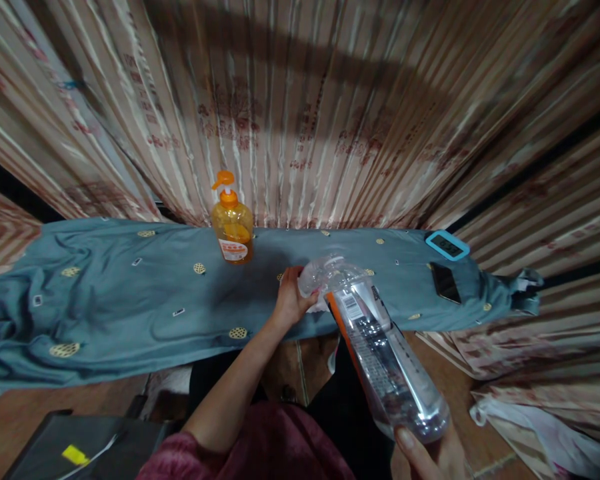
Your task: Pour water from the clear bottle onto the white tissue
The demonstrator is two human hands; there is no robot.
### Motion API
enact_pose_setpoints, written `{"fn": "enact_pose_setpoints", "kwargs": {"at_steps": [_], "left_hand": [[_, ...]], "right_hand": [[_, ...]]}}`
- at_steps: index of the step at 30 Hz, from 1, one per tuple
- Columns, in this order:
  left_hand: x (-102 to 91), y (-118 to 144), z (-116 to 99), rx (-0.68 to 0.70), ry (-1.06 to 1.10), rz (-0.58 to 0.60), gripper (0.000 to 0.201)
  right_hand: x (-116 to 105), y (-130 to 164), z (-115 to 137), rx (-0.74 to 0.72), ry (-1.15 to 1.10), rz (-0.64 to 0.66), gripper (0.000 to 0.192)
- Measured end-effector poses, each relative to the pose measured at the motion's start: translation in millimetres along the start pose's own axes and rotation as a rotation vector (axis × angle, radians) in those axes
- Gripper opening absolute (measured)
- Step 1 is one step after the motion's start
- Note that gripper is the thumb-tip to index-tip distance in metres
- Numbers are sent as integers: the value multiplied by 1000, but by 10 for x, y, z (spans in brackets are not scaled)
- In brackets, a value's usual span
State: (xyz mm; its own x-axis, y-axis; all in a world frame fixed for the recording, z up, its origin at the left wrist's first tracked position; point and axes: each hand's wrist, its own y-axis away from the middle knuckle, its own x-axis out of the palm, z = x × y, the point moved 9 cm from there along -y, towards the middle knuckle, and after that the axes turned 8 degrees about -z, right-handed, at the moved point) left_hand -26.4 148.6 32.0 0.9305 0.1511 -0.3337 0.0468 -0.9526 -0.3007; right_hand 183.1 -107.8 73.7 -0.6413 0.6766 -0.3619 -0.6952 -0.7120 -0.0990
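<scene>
Gripping clear bottle — orange soap dispenser beyond.

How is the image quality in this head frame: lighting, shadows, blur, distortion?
Head view: dim, warm light; a broad dark shadow crosses the striped curtain. Strong wide-angle bending curves the blue-grey cloth and the curtain edges. The clear bottle shows glare at its base near the right hand; the left hand at its neck is slightly soft. The orange pump bottle is reasonably sharp.

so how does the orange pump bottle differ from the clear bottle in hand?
The orange pump bottle stands upright, untouched, on the blue cloth; the clear bottle is tilted, with the left hand at its top and the right hand at its base. Orange squat versus clear long. Both are see-through and labelled.
</scene>
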Motion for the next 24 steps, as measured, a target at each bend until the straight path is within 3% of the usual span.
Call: {"fn": "enact_pose_setpoints", "kwargs": {"at_steps": [8,13,17,22,24], "left_hand": [[1,1,2,-4,20,-10,54],[-3,-2,13,-9,27,-21,51],[-10,-3,-1,-1,22,-20,51],[-11,-2,-16,11,15,-7,52],[-11,-2,-17,11,14,-5,51]], "right_hand": [[33,6,58,31,-89,17,81],[40,-73,-84,57,-106,154,95],[23,-99,-116,28,-129,143,87],[34,-23,105,47,-113,20,90],[73,5,194,56,-84,33,94]]}}
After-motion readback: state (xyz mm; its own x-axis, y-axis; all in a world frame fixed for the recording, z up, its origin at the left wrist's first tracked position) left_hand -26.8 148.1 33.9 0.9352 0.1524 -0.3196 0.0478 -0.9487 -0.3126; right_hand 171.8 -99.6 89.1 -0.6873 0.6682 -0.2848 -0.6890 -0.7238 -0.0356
